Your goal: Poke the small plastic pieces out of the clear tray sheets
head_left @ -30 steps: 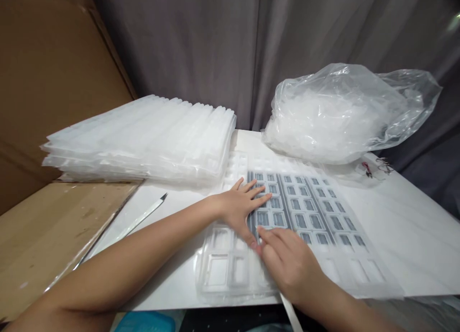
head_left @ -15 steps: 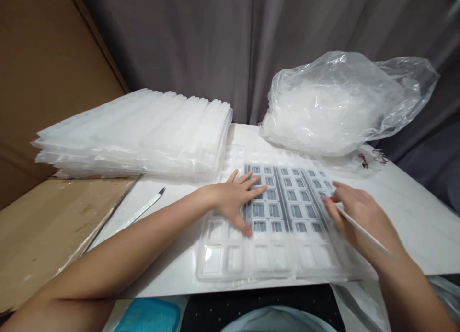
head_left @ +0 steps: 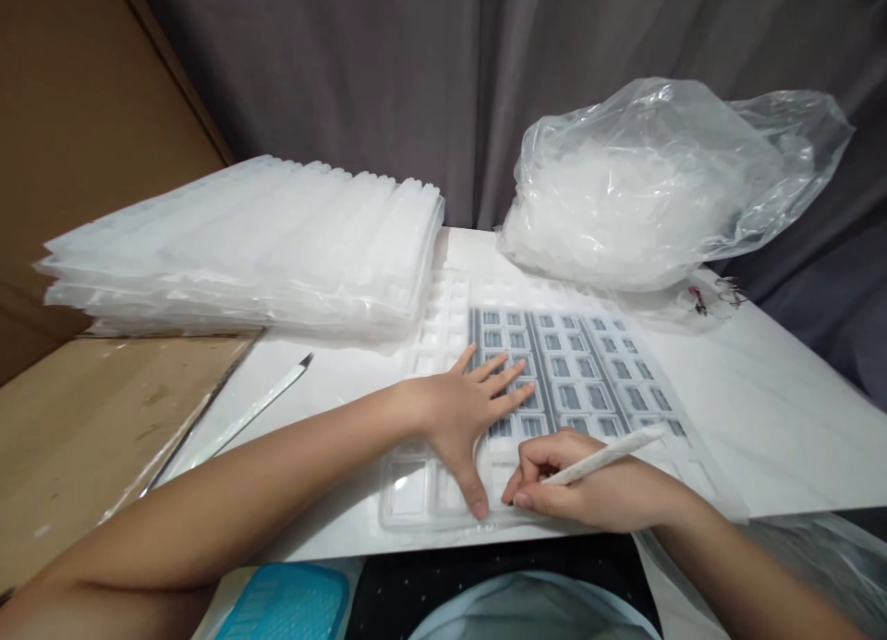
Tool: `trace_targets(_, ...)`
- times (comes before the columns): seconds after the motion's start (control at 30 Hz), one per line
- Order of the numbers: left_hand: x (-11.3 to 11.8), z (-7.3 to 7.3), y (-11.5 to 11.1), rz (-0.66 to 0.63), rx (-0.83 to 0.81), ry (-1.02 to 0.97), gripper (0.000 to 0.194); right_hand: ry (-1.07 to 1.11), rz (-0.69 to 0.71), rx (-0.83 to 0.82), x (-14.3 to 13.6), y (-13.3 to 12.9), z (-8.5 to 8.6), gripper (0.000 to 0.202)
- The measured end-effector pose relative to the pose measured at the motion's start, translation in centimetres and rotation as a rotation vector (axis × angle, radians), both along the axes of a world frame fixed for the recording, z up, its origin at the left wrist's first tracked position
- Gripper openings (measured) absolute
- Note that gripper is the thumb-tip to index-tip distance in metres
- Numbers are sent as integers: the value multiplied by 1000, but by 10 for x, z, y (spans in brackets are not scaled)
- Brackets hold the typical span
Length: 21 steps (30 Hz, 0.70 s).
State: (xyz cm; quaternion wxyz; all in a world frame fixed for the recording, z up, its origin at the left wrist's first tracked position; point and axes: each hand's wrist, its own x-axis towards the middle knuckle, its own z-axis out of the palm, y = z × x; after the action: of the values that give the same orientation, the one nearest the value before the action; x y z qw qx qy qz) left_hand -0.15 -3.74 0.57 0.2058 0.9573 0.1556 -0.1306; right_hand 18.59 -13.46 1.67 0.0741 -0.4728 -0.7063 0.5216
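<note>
A clear plastic blister tray sheet (head_left: 408, 498) with rows of rectangular pockets lies on the white table. Dark grey strips show in or under its middle rows. My left hand (head_left: 466, 418) is spread flat on the sheet, fingers apart, thumb near its front edge. Close to that thumb, my right hand (head_left: 565, 478) pinches a slim white pen-shaped tool (head_left: 610, 453), its rear end slanting up to the right. The tool's tip is hidden by my fingers, low at the front pockets.
A tall stack of translucent trays (head_left: 263, 252) stands at the back left. At the back right sits a clear plastic bag (head_left: 624, 197) of white pieces. Cardboard (head_left: 103, 418), a slim pointed tool (head_left: 263, 402) and a blue plastic item (head_left: 287, 603) are at the left.
My right hand has moved left and toward me, from the sheet's right side to its front edge, with the white tool. My left hand has slid slightly toward the front edge.
</note>
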Motion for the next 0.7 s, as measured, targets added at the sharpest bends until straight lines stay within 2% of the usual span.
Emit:
trace_targets(0.1,0,1,0,8,-9,-19,134,-46,46,71,0,1,3,20)
trace_targets(0.2,0,1,-1,22,-16,-9,135,-83,142,244,-2,-3,5,18)
trace_targets(0.3,0,0,-2,45,-22,-5,136,-149,268,584,-9,-15,0,18)
trace_targets(0.4,1,-2,-4,63,-24,-12,137,-224,285,1048,-13,-24,-9,19)
trace_targets(0.47,2,-3,-5,64,-21,7,139,-266,228,1275,-9,-24,-11,19)
trace_targets(0.53,2,-3,-4,57,-27,30,140,-342,103,1364,4,-18,-10,18)
trace_targets(0.6,-1,-1,-1,32,-55,31,140,-485,-108,1340,25,-7,-5,19)
trace_targets(0.7,-8,8,11,10,-93,32,138,-747,-417,1143,56,9,5,22)
